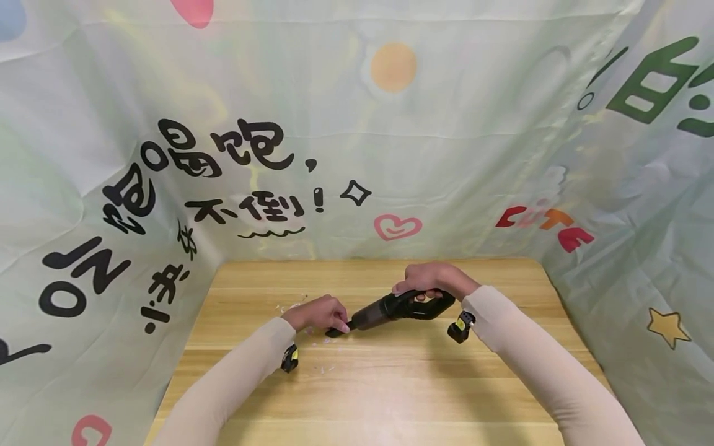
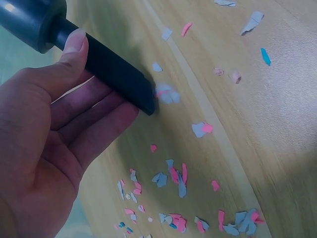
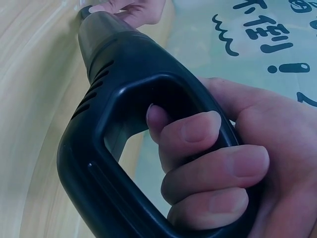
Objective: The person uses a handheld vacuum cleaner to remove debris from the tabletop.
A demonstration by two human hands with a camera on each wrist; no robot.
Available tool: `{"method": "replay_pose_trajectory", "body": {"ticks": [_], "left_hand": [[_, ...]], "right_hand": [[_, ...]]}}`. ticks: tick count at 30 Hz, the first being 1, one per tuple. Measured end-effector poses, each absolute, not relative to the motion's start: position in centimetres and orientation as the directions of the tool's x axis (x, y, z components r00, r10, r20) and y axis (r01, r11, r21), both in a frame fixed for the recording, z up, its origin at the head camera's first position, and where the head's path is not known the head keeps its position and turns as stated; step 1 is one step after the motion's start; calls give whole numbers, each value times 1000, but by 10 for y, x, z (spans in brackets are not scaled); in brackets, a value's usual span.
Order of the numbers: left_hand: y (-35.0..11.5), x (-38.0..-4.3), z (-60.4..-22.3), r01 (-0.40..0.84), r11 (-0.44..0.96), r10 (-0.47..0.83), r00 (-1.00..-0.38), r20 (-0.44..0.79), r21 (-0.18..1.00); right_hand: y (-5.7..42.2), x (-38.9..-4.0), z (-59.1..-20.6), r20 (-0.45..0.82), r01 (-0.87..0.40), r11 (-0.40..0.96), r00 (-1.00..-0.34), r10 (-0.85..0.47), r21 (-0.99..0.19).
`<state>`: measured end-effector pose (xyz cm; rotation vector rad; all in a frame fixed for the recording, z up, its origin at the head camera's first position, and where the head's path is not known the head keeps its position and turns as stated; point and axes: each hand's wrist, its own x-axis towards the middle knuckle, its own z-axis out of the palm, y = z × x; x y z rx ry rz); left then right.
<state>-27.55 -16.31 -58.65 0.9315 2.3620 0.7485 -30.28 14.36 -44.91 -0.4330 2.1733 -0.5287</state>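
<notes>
A black handheld vacuum cleaner [image 1: 385, 310] slants over the wooden table, its narrow nozzle [image 2: 119, 74] pointing down to the left. My right hand [image 1: 428, 280] grips the loop handle [image 3: 79, 153], fingers curled through it. With thumb and fingers, my left hand [image 2: 54, 124] pinches the nozzle near where it joins the body. Just past the nozzle's tip lies a pale paper scrap [image 2: 169, 94], slightly blurred. More pink and grey-blue paper bits [image 2: 182, 183] are scattered around it on the tabletop. Whether the tip touches the table, I cannot tell.
The wooden table [image 1: 390, 396] runs back to a printed cloth [image 1: 334, 80] that hangs behind it and on both sides. A dark wrist camera [image 1: 289, 358] is strapped to the left wrist, and another [image 1: 460, 327] to the right.
</notes>
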Motion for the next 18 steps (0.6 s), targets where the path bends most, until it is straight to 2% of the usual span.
{"method": "replay_pose_trajectory", "body": {"ticks": [8,18], "left_hand": [[-168,-272,-588,378,634,696,-659,-285,675],[-167,-267,-590,375,608,707,-658,-262,700]], "right_hand": [[140,-303,-451,-647,-130,846,-587,-486,-517],[140,-303,-450,-633,-170,846,-593,-497,-505]]}}
